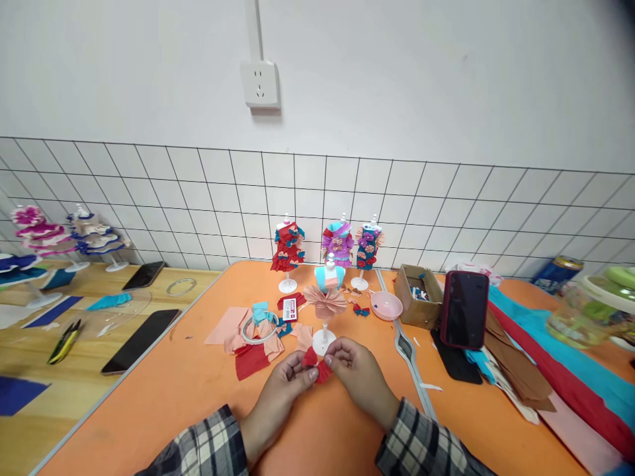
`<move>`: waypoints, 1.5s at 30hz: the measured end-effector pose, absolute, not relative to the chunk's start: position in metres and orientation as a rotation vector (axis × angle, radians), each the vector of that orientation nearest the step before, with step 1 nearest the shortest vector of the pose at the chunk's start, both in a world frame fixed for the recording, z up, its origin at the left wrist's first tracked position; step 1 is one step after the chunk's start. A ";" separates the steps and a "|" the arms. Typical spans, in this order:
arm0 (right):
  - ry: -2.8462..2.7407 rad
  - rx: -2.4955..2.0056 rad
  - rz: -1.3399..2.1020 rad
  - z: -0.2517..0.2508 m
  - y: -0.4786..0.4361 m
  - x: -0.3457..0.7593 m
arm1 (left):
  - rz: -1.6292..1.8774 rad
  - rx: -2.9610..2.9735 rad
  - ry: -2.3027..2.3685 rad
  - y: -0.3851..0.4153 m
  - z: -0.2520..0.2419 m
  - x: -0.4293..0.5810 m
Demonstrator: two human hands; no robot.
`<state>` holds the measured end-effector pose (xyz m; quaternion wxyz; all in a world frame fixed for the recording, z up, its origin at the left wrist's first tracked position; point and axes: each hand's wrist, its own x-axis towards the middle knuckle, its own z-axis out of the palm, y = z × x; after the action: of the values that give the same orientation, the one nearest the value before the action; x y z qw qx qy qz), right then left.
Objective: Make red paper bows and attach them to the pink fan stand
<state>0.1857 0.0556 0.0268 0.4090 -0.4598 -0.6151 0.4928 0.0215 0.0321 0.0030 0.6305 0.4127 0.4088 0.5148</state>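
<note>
Nearest, the left hand (282, 385) and right hand (358, 371) pinch a red pleated paper piece (324, 374) between thumbs and fingers, above the orange desk (198, 423). Just beyond stands a miniature dress form (329, 276) with a peach pleated skirt (325, 302). Left of its base lie paper scraps (251, 361); farther back, three clothed mannequins (288, 250) stand before the tiled wall (238, 205).

Right of the upright phone (465, 309) are a clear jar (592, 318) and, behind it, a blue can (557, 275). Far left of the phone, a yellow-and-black hand tool (65, 342) lies on the wooden table (72, 400); high on the wall (397, 79), to the phone's left, sits a white socket (260, 85).
</note>
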 end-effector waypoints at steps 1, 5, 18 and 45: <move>-1.577 -1.173 1.216 0.027 0.055 0.186 | 1.189 0.976 0.945 0.032 0.004 0.021; -1.644 -1.238 1.137 0.027 0.051 0.185 | 1.145 1.109 1.044 0.033 0.007 0.019; -1.303 -1.182 1.460 0.005 0.053 0.178 | 1.008 1.202 1.206 0.037 0.004 0.020; -1.015 -1.114 1.716 0.014 0.049 0.184 | 1.171 0.950 0.999 0.037 -0.006 0.017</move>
<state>0.1844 0.0492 0.0142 0.4160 -0.4438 -0.4040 0.6832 0.0172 0.0372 -0.0057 0.6180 0.4128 0.4342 0.5090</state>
